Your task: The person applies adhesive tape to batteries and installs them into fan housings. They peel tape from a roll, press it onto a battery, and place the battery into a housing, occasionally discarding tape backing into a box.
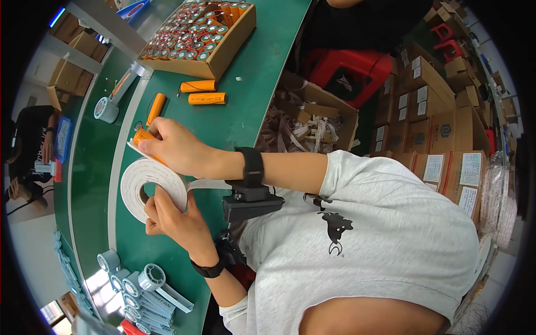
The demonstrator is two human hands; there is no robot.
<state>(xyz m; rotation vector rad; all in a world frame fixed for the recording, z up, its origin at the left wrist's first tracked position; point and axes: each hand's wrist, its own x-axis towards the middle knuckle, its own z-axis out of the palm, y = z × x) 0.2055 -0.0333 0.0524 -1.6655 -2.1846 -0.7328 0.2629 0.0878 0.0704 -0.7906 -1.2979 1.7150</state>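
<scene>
In my right hand (181,146) an orange cylindrical battery (142,135) is pinched between thumb and fingers, a white strip lying along its side. Just below, my left hand (178,222) grips a large roll of white tape (132,192), some fingers hooked into its core. The roll's upper edge is close to the battery; whether they touch I cannot tell. A pale strip (209,184) runs from beside the roll toward my right wrist. Three loose orange batteries lie beyond my right hand: one upright-lying battery (156,109) and two side by side, including the nearer battery (206,99).
A cardboard box (234,44) of wired batteries stands at the bench's far end. Light-blue handheld fans (134,287) cluster at lower left; another fan (107,109) lies beyond a rail. Right of the green bench (245,95) are a scrap carton (349,125), a red stool (357,67) and stacked boxes.
</scene>
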